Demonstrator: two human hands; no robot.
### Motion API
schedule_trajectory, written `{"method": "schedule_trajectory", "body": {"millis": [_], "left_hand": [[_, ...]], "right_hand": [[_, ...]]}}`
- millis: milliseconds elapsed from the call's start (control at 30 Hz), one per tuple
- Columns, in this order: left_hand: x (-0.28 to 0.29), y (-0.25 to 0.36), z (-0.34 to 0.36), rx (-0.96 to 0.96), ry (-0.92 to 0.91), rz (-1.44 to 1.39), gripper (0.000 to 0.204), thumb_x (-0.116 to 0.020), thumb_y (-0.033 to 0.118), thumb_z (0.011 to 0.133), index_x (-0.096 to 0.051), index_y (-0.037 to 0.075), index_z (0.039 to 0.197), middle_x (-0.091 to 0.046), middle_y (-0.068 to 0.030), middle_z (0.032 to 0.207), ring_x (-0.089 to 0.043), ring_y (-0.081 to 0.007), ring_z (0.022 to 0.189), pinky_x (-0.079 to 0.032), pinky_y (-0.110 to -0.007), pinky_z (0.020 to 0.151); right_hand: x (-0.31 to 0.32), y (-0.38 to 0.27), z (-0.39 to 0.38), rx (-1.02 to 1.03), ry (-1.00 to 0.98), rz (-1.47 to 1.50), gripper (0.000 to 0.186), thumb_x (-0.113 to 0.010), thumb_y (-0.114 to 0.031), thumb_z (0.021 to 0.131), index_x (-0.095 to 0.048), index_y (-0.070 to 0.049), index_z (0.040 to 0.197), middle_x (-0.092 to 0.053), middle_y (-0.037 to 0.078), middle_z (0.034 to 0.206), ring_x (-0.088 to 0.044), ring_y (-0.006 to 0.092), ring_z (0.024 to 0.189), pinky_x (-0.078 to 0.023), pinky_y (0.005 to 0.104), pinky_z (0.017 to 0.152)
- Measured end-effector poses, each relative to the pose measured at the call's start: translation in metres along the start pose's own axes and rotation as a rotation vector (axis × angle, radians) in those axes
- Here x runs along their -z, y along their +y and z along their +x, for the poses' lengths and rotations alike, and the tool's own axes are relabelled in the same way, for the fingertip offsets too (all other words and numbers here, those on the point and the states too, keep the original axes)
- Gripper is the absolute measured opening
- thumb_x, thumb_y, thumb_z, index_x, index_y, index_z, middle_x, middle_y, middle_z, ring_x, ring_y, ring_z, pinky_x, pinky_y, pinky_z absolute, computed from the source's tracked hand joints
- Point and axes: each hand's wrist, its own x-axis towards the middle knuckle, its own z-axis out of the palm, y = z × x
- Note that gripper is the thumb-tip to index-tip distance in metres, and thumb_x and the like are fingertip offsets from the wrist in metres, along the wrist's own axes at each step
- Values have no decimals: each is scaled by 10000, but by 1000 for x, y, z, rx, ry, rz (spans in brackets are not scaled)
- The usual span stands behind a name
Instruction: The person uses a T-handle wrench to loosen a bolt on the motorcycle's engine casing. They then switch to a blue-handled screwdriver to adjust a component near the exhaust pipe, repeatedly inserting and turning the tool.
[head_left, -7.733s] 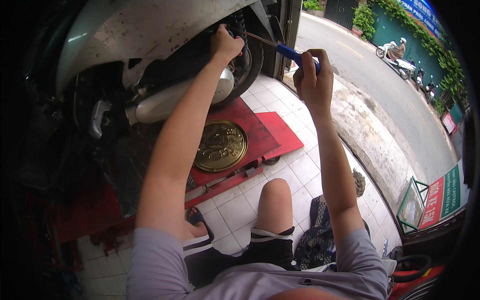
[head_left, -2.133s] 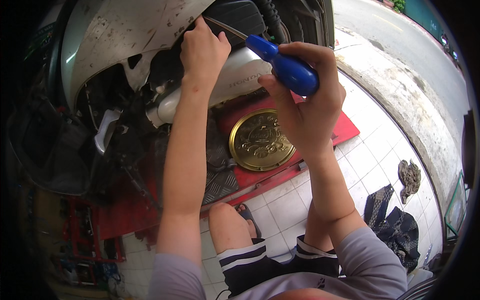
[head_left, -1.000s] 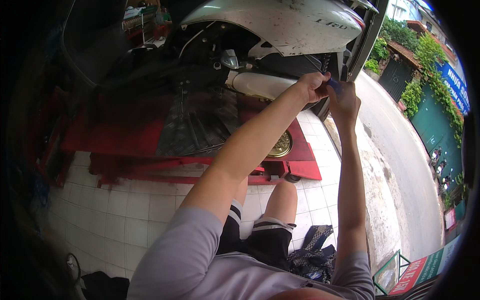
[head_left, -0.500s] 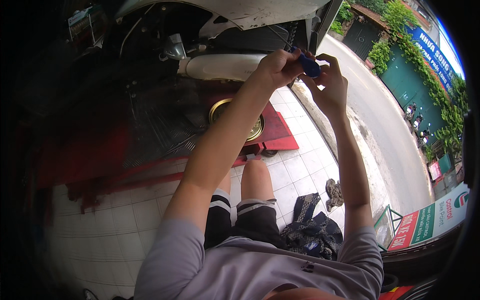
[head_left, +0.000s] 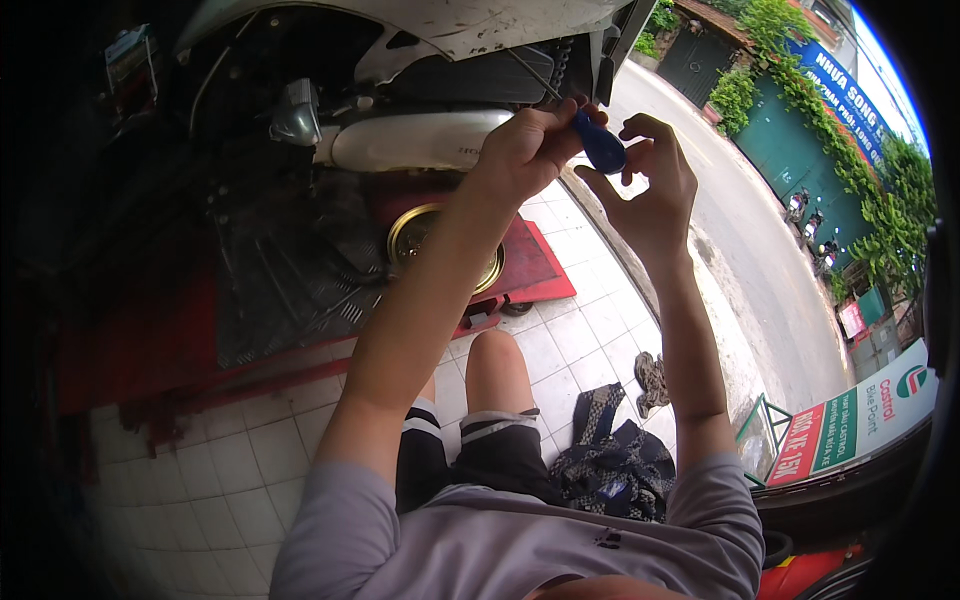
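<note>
Right now I have the blue-handled screwdriver [head_left: 603, 148] at one o'clock, held up in the air with its shank slanting toward ten o'clock. The tip is lost to me in the dark below the scooter's [head_left: 470, 28] pale body panel, so I cannot tell what it meets. The left hand [head_left: 535, 145] is closed around the neck of the handle, its fingers partly hidden behind the tool. The right hand [head_left: 640, 172] stands open, thumb and fingers curved about the butt end; from here I cannot tell whether a fingertip touches it. At noon, just above the hands, a black coil spring [head_left: 563, 62] shows, shadowed and hard to read.

At eleven o'clock I see a long silver cover [head_left: 415, 138], its far end blocked by the left hand. Nearer in, at half past ten, a round gold tray [head_left: 410, 240] lies on a red platform [head_left: 535, 262], the left forearm cutting across it. A dark patterned cloth [head_left: 615, 462] lies on the white floor tiles [head_left: 590, 335] at five, with a crumpled brown rag [head_left: 650, 384] at four. Toward nine, everything sinks into black.
</note>
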Motion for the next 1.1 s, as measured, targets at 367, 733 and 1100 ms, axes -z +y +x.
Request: {"method": "schedule_trajectory", "body": {"millis": [367,733,1100], "left_hand": [[4,-5,-3,79,11,274,240,-591,203,968,-578,-8,1080,-650,-124,1035,-605,-230,1091,-508,-337,952],[4,-13,1,20,-121,85,242,-519,137,994,-553,-89,1076,-611,-179,1084,-613,-254,1081,-498,-374,1026],[18,-17,9,31,-340,-104,253,-420,119,1024,-495,-66,1180,-602,-171,1125,-598,-273,1103,-491,-411,1018]], "right_hand": [[3,26,1,372,-52,-188,372,-720,28,768,-657,-123,1102,-595,101,1063,-620,237,746,-522,359,660],[-6,12,1,223,115,-118,323,-707,53,763,-598,-41,1052,-602,113,1072,-609,239,757,-522,361,679],[-6,5,0,77,66,12,304,-791,-11,719,-634,-31,979,-657,105,1046,-684,166,821,-547,290,675]]}}
